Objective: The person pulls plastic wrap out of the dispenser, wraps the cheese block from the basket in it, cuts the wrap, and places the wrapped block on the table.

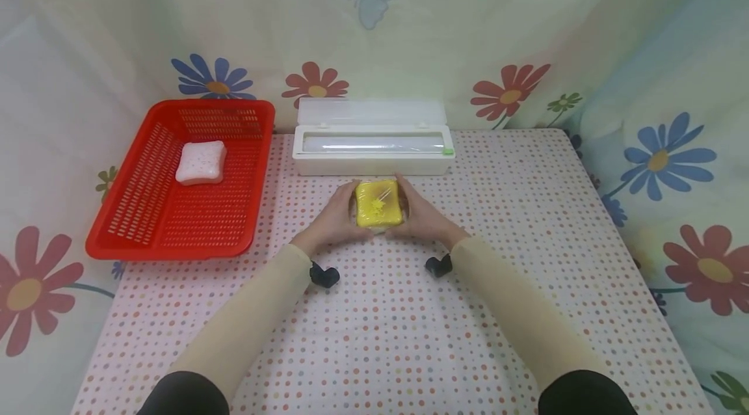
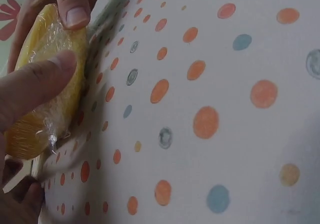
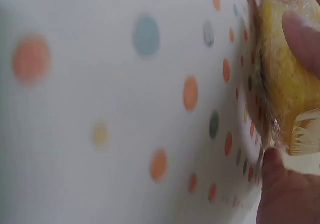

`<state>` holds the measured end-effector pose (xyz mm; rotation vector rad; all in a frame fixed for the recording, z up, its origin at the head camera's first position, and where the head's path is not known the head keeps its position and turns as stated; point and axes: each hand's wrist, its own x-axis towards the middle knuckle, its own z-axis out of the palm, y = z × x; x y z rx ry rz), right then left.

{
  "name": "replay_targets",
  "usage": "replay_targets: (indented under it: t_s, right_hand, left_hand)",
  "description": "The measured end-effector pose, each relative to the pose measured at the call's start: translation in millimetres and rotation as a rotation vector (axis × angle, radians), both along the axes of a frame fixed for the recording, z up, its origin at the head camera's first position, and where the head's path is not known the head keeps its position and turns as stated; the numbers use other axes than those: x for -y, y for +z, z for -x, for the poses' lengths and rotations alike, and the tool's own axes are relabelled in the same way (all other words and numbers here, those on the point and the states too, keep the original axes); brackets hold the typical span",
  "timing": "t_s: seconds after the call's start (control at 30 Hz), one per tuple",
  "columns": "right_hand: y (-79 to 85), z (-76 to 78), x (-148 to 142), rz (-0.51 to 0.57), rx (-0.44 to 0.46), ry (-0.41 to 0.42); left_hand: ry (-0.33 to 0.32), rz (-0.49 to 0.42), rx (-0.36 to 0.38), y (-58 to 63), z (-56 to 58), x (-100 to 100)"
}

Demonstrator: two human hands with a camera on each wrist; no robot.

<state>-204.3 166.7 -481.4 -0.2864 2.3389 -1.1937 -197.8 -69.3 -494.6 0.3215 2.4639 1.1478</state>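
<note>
A yellow square block with rounded edges (image 1: 378, 204), wrapped in clear cling film, is held between both hands close over the table, in front of the film dispenser. My left hand (image 1: 338, 216) grips its left side, and my right hand (image 1: 422, 212) grips its right side. In the left wrist view, thumbs press on the near face of the wrapped block (image 2: 40, 59), where the film is bunched and wrinkled. The right wrist view shows the block's film-covered side (image 3: 282, 79) with a thumb against it. Fingers behind the block are partly hidden.
A white cling film dispenser (image 1: 374, 166) with its clear lid (image 1: 371, 112) raised stands at the back. At the left is a red plastic basket (image 1: 175, 233) with a pale pink block (image 1: 201, 162) inside. A polka-dot cloth (image 1: 386, 337) covers the table; flowered curtains (image 1: 433, 31) surround it.
</note>
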Motion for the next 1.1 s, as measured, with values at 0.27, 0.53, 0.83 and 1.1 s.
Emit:
replay_targets:
  t_s: [0.27, 0.53, 0.83, 1.1]
  right_hand:
    - [-8.2, -16.8, 8, 0.254, 0.117, -0.226]
    - [-12.9, -30.9, 29, 0.292, 0.049, -0.302]
    - [-13.8, -27.0, 22, 0.168, 0.099, -0.216]
    - [-6.2, -5.5, -2, -0.049, 0.014, 0.046]
  left_hand:
    - [0.051, -0.103, 0.065, -0.3, -5.3, -3]
    - [0.084, -0.202, 0.121, -2.5, -13.0, -14]
    - [0.044, -0.192, 0.059, -3.5, -10.9, -7]
    - [-0.047, -0.129, 0.025, -0.3, -1.0, 1]
